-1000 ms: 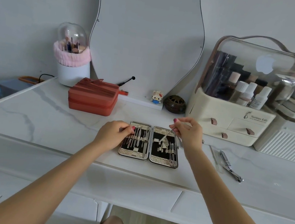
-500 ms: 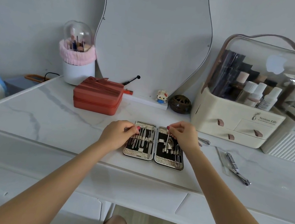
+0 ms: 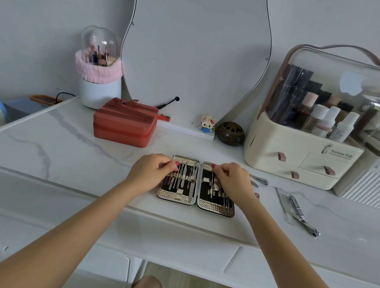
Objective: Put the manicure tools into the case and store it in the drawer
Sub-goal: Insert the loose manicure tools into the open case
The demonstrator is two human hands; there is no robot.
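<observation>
Metal case [image 3: 197, 193] lies open on desk [image 3: 61, 150], left hand [image 3: 149, 174] & right hand [image 3: 234, 183] pinching tools into slots; clippers [image 3: 302, 214] nearby prob need fetching next

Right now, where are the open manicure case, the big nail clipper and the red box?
manicure case [image 3: 177, 197]: head view, left half's lower rim.
nail clipper [image 3: 302, 214]: head view, mid-lever.
red box [image 3: 123, 122]: head view, front wall.

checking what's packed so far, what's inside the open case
The case lies open: slim metal tools sit upright in loops on the left half, a few more on the right. The left hand and right hand cover its outer edges, so those slots can't be seen.
</observation>
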